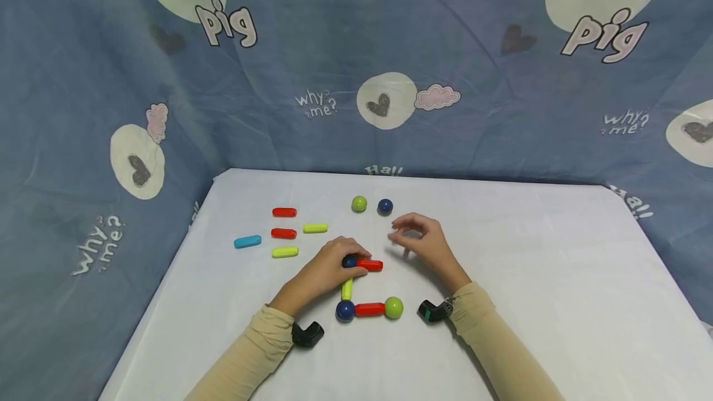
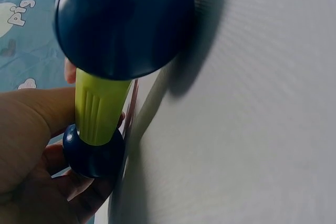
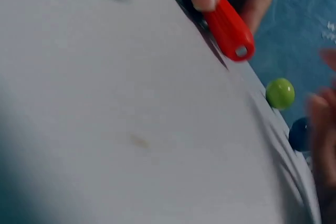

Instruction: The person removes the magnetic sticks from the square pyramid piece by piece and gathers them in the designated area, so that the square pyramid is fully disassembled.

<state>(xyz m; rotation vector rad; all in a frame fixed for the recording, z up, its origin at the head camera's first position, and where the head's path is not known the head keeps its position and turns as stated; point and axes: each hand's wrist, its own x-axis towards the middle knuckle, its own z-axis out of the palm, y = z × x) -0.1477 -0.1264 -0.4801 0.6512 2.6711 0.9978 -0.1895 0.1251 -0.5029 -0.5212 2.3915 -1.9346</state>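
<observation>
My left hand grips a dark blue ball between thumb and fingers. From that ball a red rod points right, its free end showing a small hole in the right wrist view. A yellow-green rod joins it to a nearer dark blue ball. There, another red rod leads to a green ball, so the joined pieces form a three-sided frame. My right hand hovers with bent fingers apart, holding nothing. Just beyond it sits a loose dark blue ball, beside a loose green ball.
Left of the frame lie two loose red rods, two yellow-green rods and a light blue rod. The white table ends at a patterned blue cloth behind. Black wrist cameras hang close to the tabletop.
</observation>
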